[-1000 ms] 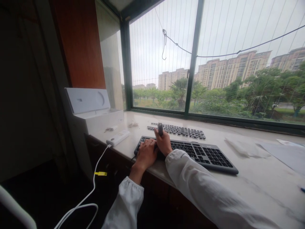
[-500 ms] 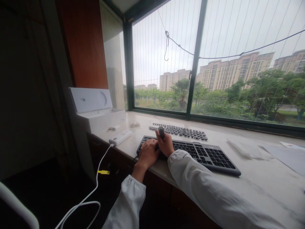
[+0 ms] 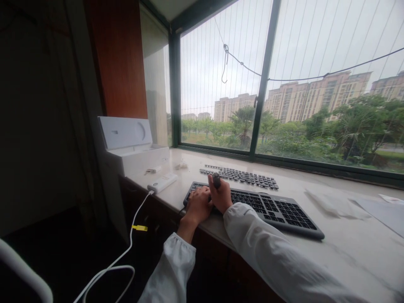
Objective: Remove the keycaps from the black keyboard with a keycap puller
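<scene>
A black keyboard [image 3: 268, 210] lies at a slant near the counter's front edge, with my hands over its left part. My right hand [image 3: 221, 197] is closed round the upright black handle [image 3: 216, 180] of what looks like a screwdriver; its lower end is hidden behind my hands. My left hand [image 3: 199, 205] lies on the keyboard's left end, gripping it, with fingertips close to the right hand and partly hidden. Behind the keyboard, loose black keycaps [image 3: 249, 178] are laid out in rows on the counter.
To the left are an open white box [image 3: 139, 158] and a white power strip [image 3: 162, 183] with a white cable [image 3: 134, 223] hanging off the edge. A clear plastic bag [image 3: 336, 204] and paper [image 3: 381, 212] lie at right. A window [image 3: 221, 84] rises behind the counter.
The view has shifted slightly, so everything sits a little further right and lower. My hands keep nearly the same pose over the keyboard.
</scene>
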{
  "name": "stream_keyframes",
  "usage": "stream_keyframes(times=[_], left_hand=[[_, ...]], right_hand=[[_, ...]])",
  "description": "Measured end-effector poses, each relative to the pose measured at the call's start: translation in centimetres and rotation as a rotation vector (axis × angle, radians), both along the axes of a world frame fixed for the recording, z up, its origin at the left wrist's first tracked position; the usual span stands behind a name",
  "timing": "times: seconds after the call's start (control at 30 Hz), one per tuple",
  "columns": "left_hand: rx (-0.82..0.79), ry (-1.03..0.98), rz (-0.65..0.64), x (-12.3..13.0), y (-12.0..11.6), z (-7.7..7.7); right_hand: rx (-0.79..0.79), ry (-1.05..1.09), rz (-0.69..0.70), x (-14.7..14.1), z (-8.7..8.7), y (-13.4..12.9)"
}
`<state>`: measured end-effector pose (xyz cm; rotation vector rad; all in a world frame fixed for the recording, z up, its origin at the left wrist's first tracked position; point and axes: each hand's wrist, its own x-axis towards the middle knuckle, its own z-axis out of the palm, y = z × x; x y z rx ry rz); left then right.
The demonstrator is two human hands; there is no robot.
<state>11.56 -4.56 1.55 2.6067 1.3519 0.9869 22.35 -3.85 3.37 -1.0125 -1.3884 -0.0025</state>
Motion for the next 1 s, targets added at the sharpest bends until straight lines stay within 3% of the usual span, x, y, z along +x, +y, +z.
stream_keyframes(times=[0.3,0.47,0.67,0.9,1.0], left_hand=[[0.035,-0.297,-0.01,0.0,-0.7,0.3],[0.005,-0.395,-0.001,-0.3,-0.8,0.5],[-0.016,-0.424,-0.043,-0.5,-1.1,0.9],[0.0,-0.457,-0.097,-0.6,-0.9,0.6],[0.017,-0.461,-0.106,-0.6,-0.8,0.5]], right_hand=[[-0.101,0.323,-0.298,3.3,1.3,1.0],[-0.182,0.268,-0.305,3.8,1.4,0.9],[-0.151,0.252,-0.309,3.5,1.9,0.5],[-0.129,0.203,-0.339,4.5,4.0,-0.3],[-0.179,0.033,-0.352,5.7,5.1,-1.3]])
